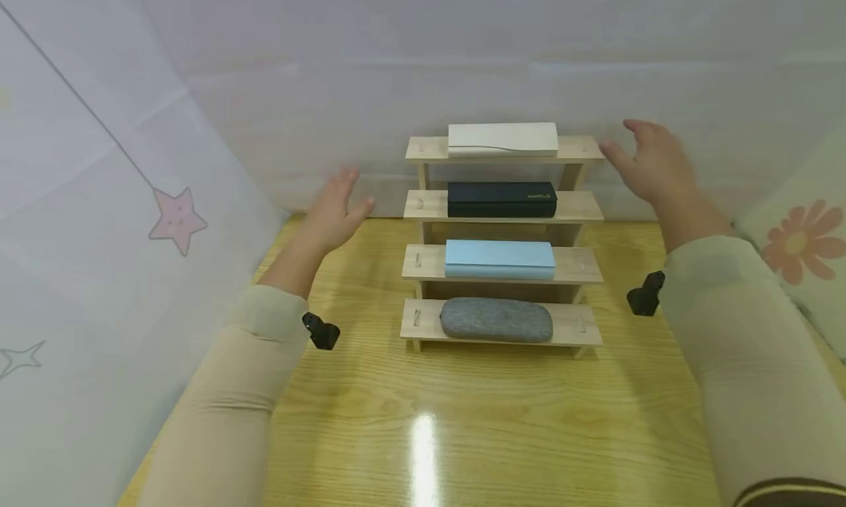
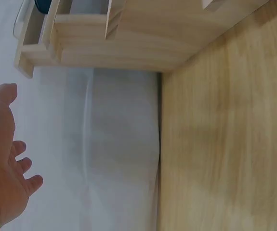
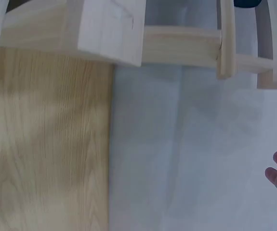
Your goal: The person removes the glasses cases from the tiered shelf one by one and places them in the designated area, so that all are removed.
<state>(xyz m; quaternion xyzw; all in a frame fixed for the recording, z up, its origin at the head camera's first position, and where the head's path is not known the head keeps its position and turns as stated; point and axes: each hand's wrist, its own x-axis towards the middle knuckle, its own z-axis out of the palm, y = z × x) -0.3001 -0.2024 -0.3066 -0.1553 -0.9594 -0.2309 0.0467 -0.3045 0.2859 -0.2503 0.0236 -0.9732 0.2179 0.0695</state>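
Observation:
A stepped wooden rack (image 1: pixel 423 264) with several shelves stands on the table, one case on each shelf. From the top down they are a white glasses case (image 1: pixel 502 138), a black glasses case (image 1: pixel 496 200), a light blue glasses case (image 1: pixel 499 259) and a grey fabric glasses case (image 1: pixel 496 319). To the rack's left my left hand (image 1: pixel 330 213) hovers with fingers extended, holding nothing. My right hand (image 1: pixel 651 162) is raised beside the top shelf's right end, thumb and fingers spread, nothing in it. Both wrist views show a gap between hand and rack.
The wood-grain table (image 1: pixel 357 411) reaches back to a pale cloth wall (image 1: pixel 330 110). Cloth hangs at both sides too, with a pink star (image 1: pixel 178 219) on the left and an orange flower (image 1: pixel 803 241) on the right. Each sleeve has a black wrist camera mount (image 1: pixel 322 331).

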